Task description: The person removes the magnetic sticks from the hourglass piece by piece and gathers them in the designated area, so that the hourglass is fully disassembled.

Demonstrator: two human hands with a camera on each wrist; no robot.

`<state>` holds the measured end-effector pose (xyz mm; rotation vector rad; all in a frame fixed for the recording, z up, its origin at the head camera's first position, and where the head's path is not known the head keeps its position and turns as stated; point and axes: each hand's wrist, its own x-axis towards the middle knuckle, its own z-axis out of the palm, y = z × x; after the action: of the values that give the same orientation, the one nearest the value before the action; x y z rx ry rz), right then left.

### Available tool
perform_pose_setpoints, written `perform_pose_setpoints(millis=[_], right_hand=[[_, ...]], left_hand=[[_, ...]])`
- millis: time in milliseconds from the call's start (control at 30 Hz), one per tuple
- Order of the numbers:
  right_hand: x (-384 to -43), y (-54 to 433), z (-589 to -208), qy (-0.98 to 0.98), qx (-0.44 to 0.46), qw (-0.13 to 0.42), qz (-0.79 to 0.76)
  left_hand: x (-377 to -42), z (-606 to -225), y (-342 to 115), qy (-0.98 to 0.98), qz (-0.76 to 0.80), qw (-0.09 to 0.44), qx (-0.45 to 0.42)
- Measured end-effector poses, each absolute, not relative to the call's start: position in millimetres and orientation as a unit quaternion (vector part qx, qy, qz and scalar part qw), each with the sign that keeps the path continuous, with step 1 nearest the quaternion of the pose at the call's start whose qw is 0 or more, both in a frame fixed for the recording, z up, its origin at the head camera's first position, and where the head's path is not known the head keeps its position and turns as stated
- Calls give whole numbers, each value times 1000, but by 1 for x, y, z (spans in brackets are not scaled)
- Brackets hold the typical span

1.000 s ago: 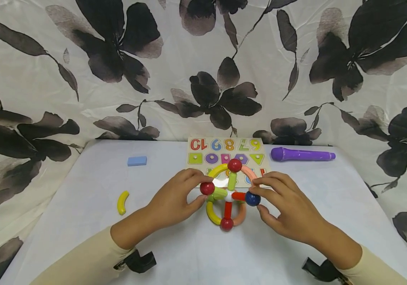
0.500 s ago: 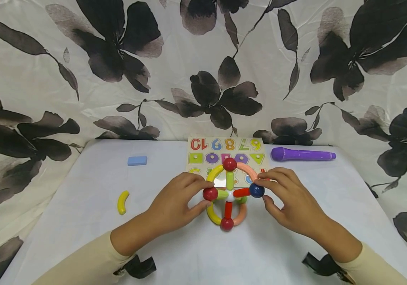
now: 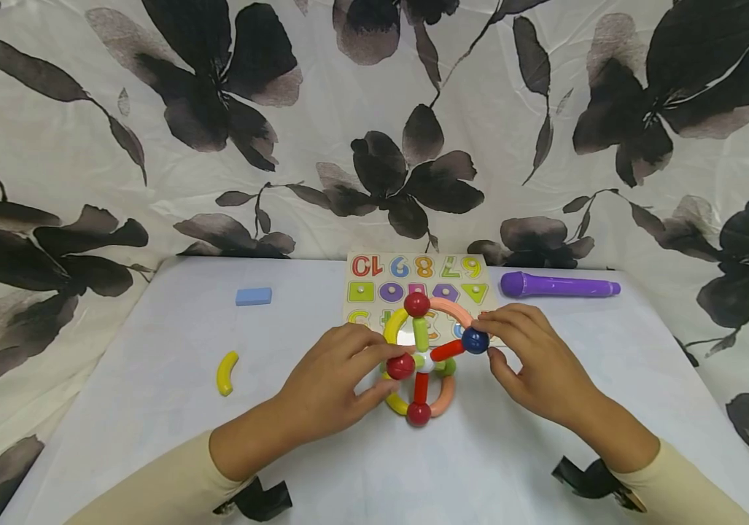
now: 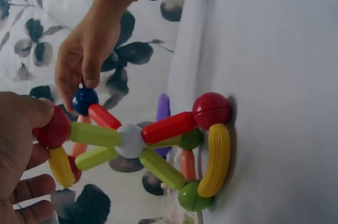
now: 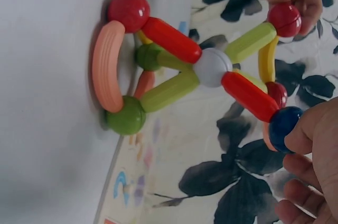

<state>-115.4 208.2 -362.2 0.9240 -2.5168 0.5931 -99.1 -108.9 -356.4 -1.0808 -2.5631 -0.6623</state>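
A structure of coloured rods and balls stands on the table, its rods meeting at a white ball (image 5: 213, 67) in the middle. My left hand (image 3: 331, 379) pinches a red ball (image 4: 53, 127) at its upper left between thumb and fingers. On the other side my right hand (image 3: 538, 364) holds a dark blue ball (image 3: 475, 340), which joins a red rod (image 5: 250, 96) and a curved pink rod (image 3: 451, 310). Low down, another red ball (image 4: 211, 110) and a green ball (image 5: 126, 115) touch the tabletop. A further red ball (image 3: 416, 305) sits at the far top.
Behind the structure lies a number and shape puzzle board (image 3: 360, 292), partly hidden. A purple toy microphone (image 3: 558, 285) is at the back right. On the left are a blue block (image 3: 253, 297) and a loose curved yellow rod (image 3: 226, 373).
The top of the structure has turned: the blue ball went right and away, the held red ball right and nearer, both hands following. The bottom red ball has stayed nearly in place.
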Motion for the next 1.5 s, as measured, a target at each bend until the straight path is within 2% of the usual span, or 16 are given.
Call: perform_pose_setpoints(millis=[267, 367, 533, 733, 1000, 1333, 1500], right_hand=[[-106, 196, -374, -894, 241, 115, 360], [-104, 189, -382, -876, 201, 106, 426], [-101, 179, -392, -847, 159, 106, 495], [-101, 170, -398, -829, 131, 91, 536], [-103, 167, -403, -792, 140, 93, 587], [-104, 167, -402, -788, 134, 88, 594], [-105, 166, -401, -801, 126, 85, 578]], left_hand=[[-113, -353, -110, -875, -273, 152, -370], [-128, -349, -109, -878, -305, 138, -343], [-155, -345, -99, -885, -331, 66, -321], [-180, -342, -82, -863, -364, -42, -349], [-195, -340, -67, -859, -365, -126, -337], [-195, -336, -58, -849, -367, -156, -346], [-196, -337, -56, -851, -367, -154, -343]])
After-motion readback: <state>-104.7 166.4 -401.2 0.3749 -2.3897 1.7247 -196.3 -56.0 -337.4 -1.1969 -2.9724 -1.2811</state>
